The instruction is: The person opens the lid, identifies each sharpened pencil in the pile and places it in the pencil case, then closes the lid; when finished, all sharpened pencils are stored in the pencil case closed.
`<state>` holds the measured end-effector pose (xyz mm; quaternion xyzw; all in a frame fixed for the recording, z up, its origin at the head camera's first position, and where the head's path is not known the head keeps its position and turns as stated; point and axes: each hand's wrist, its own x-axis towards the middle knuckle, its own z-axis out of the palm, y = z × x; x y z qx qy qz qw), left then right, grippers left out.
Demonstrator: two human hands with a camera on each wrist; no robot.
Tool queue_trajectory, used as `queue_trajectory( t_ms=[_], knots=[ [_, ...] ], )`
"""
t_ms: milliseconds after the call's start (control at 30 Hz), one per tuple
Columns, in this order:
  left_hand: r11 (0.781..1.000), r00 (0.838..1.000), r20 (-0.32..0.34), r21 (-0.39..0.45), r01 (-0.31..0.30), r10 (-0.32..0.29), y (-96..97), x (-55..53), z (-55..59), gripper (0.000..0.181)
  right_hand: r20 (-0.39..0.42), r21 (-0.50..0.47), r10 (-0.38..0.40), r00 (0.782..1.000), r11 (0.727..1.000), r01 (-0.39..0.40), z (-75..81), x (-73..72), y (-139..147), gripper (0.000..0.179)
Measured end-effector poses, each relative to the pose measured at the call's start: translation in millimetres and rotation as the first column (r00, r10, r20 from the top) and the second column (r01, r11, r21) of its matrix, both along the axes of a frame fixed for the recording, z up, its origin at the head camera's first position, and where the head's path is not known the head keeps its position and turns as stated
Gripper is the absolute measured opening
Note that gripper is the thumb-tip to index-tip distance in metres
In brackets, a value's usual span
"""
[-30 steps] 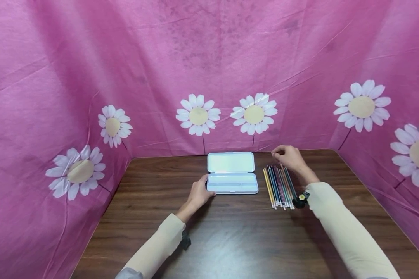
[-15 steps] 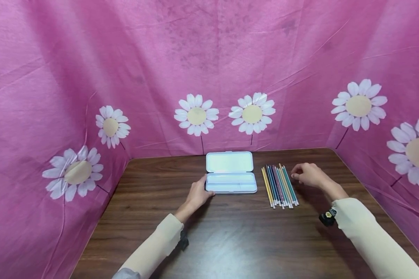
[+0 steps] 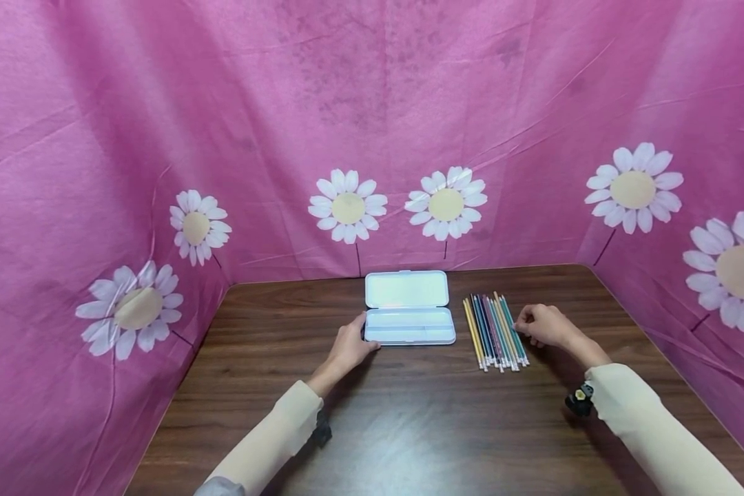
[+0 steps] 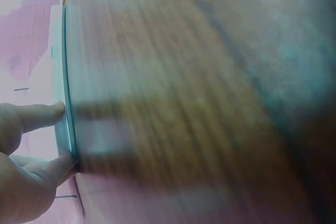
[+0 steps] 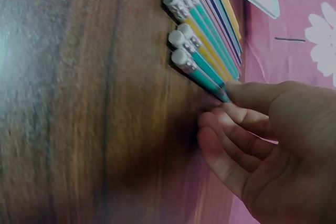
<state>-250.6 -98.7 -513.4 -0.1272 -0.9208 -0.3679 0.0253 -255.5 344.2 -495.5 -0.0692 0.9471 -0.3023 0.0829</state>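
A white pencil case (image 3: 403, 318) lies with its lid (image 3: 406, 289) folded back at the far middle of the table. My left hand (image 3: 347, 348) holds its near left corner, the thumb along the front edge. In the left wrist view, that hand's fingertips (image 4: 59, 109) rest on the case's edge. To the right of the case lies a row of pencils (image 3: 488, 331), yellow, dark, purple and teal, eraser ends towards me. My right hand (image 3: 548, 325) pinches the outermost teal pencil (image 5: 202, 76) between thumb and index finger, its other fingers curled below.
The brown wooden table (image 3: 397, 427) ends at a pink cloth (image 3: 273, 138) printed with white daisies, hung at the back and both sides. Dark wrist cameras, such as the right one (image 3: 579, 399), sit at both sleeves.
My right hand has moved from above the pencils' far ends to their right side, then in to the outermost teal pencil. The left hand stays at the case.
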Motion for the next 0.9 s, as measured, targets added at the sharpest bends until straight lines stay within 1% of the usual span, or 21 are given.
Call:
queue_trajectory(
  t_ms=[133, 233, 433, 567, 667, 700, 800, 900],
  knots=[
    [1.0, 1.0, 0.002, 0.004, 0.004, -0.004, -0.6, 0.3, 0.7, 0.073, -0.003, 0.007, -0.021, 1.0, 1.0, 0.021, -1.0, -0.3, -2.2, 0.015],
    [1.0, 1.0, 0.008, 0.01, 0.004, -0.004, -1.2, 0.2, 0.3, 0.072, 0.011, 0.018, -0.045, 0.999, 0.999, 0.045, 0.2, -0.2, -4.4, 0.014],
    [1.0, 1.0, 0.011, 0.0, 0.006, -0.006, -2.2, -2.0, -2.7, 0.072, 0.062, 0.069, -0.094, 0.994, 0.994, 0.09, 3.4, 0.2, -8.7, 0.021],
    [1.0, 1.0, 0.014, 0.009, 0.011, -0.011, -2.6, -0.5, -1.2, 0.071, 0.072, 0.092, -0.104, 0.992, 0.991, 0.097, 4.8, 0.3, -10.0, 0.024],
    [1.0, 1.0, -0.002, 0.013, 0.019, -0.019, -3.2, 0.6, 0.3, 0.071, 0.061, 0.111, -0.107, 0.992, 0.989, 0.1, 5.2, 0.9, -10.1, 0.022],
    [1.0, 0.999, -0.022, 0.001, 0.024, -0.024, -4.5, -1.6, -3.9, 0.071, 0.056, 0.117, -0.105, 0.993, 0.988, 0.098, 5.2, 1.2, -10.0, 0.022],
    [0.999, 0.999, -0.044, -0.003, 0.032, -0.032, -5.3, -2.2, -4.0, 0.069, 0.049, 0.134, -0.104, 0.993, 0.986, 0.097, 5.1, 1.3, -10.0, 0.023],
    [0.999, 0.998, -0.046, -0.002, 0.035, -0.035, -5.7, -2.1, -4.5, 0.068, 0.045, 0.142, -0.105, 0.993, 0.985, 0.097, 4.9, 1.4, -10.5, 0.024]
  ],
)
